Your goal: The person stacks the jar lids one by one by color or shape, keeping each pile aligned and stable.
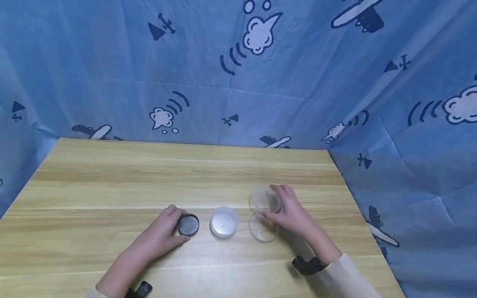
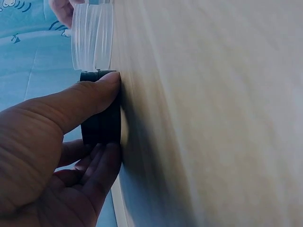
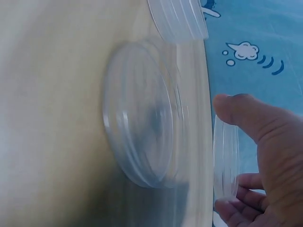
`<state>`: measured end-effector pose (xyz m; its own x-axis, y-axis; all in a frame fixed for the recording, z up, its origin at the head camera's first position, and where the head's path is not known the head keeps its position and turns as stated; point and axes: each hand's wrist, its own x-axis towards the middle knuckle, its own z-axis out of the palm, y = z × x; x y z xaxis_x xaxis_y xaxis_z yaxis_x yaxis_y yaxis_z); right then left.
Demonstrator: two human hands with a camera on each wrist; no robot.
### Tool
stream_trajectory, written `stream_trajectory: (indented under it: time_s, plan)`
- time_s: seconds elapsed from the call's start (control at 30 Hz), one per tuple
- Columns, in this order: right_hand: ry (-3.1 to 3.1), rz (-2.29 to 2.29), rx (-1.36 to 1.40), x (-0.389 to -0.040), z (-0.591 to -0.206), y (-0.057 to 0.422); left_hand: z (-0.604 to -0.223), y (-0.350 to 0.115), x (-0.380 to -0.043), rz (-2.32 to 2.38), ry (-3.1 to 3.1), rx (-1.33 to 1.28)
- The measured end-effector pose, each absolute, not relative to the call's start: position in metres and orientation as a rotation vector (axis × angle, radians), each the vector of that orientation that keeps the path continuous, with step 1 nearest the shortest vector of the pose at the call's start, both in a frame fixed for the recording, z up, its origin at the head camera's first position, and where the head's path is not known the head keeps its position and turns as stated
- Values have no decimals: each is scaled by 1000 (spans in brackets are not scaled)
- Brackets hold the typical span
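Note:
My left hand (image 1: 162, 234) rests on the table with thumb and fingers curled round a small black round tin (image 1: 188, 225). In the left wrist view a seam runs round the side of the black tin (image 2: 102, 118). Raised over the table, my right hand (image 1: 288, 210) pinches a clear petri dish lid (image 3: 226, 158) by its edges between thumb and fingers. Below that lid, and partly overlapped by it in the head view, a clear petri dish (image 1: 262, 228) lies flat on the wood.
Between the two hands stands a clear, frosted-looking round container (image 1: 223, 222), close beside the black tin. The wooden table (image 1: 149, 178) meets a blue patterned cloth (image 1: 201, 103) at its back and right edges. Dark straps with cameras sit at both wrists.

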<state>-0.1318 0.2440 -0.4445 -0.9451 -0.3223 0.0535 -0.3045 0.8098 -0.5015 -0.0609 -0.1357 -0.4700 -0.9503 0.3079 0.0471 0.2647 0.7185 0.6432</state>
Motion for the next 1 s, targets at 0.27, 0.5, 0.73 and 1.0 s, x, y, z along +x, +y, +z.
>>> stream_trajectory:
  time_s: [0.27,0.5,0.73,1.0]
  plan:
    - [2976,-744,-524,-105,-445,246,-469,-136,-61,1036,2857,466]
    - [2983,-706,-576,-86,-449,245,-471,-136,-61,1022,2859,447]
    - [2988,-688,-585,-79,-453,245,-471,-137,-61,1025,2878,471]
    - [2996,-679,-589,-76,-455,244,-471,-136,-62,1029,2874,484]
